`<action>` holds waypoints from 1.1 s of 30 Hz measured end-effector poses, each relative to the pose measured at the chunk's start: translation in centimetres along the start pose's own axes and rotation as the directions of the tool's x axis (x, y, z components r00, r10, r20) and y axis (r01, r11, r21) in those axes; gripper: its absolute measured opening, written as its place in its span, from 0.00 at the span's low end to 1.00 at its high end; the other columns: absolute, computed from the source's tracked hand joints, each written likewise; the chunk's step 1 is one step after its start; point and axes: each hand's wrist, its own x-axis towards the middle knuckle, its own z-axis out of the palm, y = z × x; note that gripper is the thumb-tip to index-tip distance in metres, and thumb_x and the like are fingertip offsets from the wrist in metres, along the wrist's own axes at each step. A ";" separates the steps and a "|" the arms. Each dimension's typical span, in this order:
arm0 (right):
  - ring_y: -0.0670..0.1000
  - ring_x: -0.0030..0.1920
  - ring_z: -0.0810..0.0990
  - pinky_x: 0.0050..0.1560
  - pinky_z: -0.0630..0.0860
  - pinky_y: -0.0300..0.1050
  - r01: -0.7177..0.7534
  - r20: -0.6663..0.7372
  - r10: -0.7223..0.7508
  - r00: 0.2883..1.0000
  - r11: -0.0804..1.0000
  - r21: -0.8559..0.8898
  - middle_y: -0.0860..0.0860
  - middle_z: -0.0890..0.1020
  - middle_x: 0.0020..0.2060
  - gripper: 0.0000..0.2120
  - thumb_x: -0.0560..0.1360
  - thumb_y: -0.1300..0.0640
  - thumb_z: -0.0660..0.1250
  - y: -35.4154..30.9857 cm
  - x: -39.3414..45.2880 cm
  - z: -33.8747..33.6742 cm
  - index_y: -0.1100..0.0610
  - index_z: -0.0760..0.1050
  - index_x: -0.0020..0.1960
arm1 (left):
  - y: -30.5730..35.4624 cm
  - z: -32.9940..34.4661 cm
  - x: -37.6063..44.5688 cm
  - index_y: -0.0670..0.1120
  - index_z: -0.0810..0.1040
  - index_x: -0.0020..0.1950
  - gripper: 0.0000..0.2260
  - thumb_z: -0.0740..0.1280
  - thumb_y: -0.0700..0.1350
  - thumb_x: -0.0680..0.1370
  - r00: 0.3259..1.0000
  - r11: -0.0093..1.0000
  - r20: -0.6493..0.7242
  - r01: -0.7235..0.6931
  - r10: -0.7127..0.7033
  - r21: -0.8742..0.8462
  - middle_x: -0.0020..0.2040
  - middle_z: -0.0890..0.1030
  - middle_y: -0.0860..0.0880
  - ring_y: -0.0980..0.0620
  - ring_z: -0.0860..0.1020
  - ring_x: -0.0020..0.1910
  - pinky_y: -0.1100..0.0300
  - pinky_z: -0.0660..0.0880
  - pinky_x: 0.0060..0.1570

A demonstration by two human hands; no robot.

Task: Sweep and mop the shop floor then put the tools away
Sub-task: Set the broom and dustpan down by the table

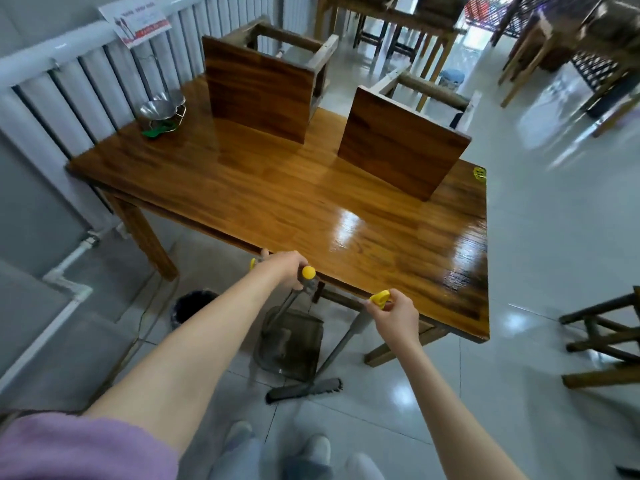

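My left hand (285, 268) grips the top of the grey dustpan handle, just beside its yellow end knob (308, 272). The dark see-through dustpan (289, 344) stands on the tiled floor under the table's near edge. My right hand (394, 315) holds the upper end of the grey broom handle (341, 344) at its yellow cap (379, 298). The broom head (304, 389) with dark bristles lies flat on the floor just in front of the dustpan, near my feet.
A glossy wooden table (277, 188) carries two upturned stools (263, 77) and a metal bowl (161, 109). A dark bin (192, 304) sits under it at left. A white radiator (69, 84) lines the wall. A toppled stool (609, 341) lies at right; further tables stand behind.
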 end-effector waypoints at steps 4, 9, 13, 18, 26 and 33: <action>0.51 0.40 0.76 0.36 0.70 0.40 -0.047 -0.046 0.048 0.998 0.999 0.013 0.51 0.78 0.38 0.08 0.74 0.54 0.71 -0.6 1.4 0.4 0.58 0.76 0.44 | 0.2 -0.6 1.3 0.58 0.76 0.57 0.12 0.70 0.47 0.75 0.998 0.999 -0.068 0.003 0.000 0.049 0.55 0.80 0.51 0.45 0.72 0.63 0.39 0.48 0.70; 0.53 0.41 0.79 0.36 0.74 0.44 -0.069 -0.058 0.070 0.996 0.998 0.007 0.51 0.80 0.40 0.09 0.74 0.51 0.71 -1.0 3.5 2.2 0.56 0.76 0.46 | -1.5 -1.4 2.6 0.57 0.77 0.57 0.12 0.70 0.48 0.75 0.993 0.997 -0.117 0.040 -0.033 0.062 0.55 0.79 0.51 0.45 0.72 0.63 0.40 0.51 0.70; 0.53 0.40 0.78 0.39 0.76 0.49 -0.062 -0.035 0.059 0.998 0.994 -0.088 0.51 0.78 0.37 0.10 0.74 0.51 0.70 -2.0 5.0 3.5 0.58 0.73 0.44 | -1.7 -2.0 3.3 0.57 0.77 0.58 0.13 0.71 0.48 0.74 0.998 1.000 -0.060 0.025 -0.024 0.008 0.56 0.79 0.51 0.46 0.72 0.63 0.42 0.51 0.69; 0.52 0.41 0.75 0.40 0.71 0.44 -0.095 -0.060 0.092 0.994 0.994 -0.050 0.47 0.74 0.35 0.10 0.74 0.51 0.70 -2.7 6.4 3.5 0.57 0.73 0.45 | -2.8 -2.3 3.6 0.56 0.78 0.56 0.10 0.70 0.49 0.75 0.992 0.996 -0.079 0.092 -0.093 -0.015 0.52 0.79 0.52 0.46 0.73 0.61 0.43 0.53 0.68; 0.53 0.48 0.78 0.49 0.77 0.48 -0.167 -0.015 0.167 0.986 0.986 -0.006 0.51 0.78 0.47 0.14 0.75 0.53 0.70 -2.3 7.9 3.9 0.55 0.73 0.58 | -7.4 -2.4 2.8 0.51 0.79 0.46 0.04 0.71 0.49 0.74 0.960 0.964 -0.091 0.258 -0.263 -0.068 0.47 0.79 0.50 0.44 0.74 0.56 0.41 0.54 0.68; 0.54 0.45 0.76 0.45 0.76 0.48 -0.162 0.025 0.165 0.986 0.982 -0.093 0.53 0.78 0.46 0.09 0.77 0.57 0.67 -2.0 8.8 3.9 0.57 0.70 0.54 | -6.7 -2.1 2.9 0.51 0.80 0.48 0.05 0.71 0.49 0.74 0.961 0.969 -0.142 0.223 -0.237 -0.110 0.47 0.79 0.51 0.45 0.74 0.57 0.41 0.53 0.68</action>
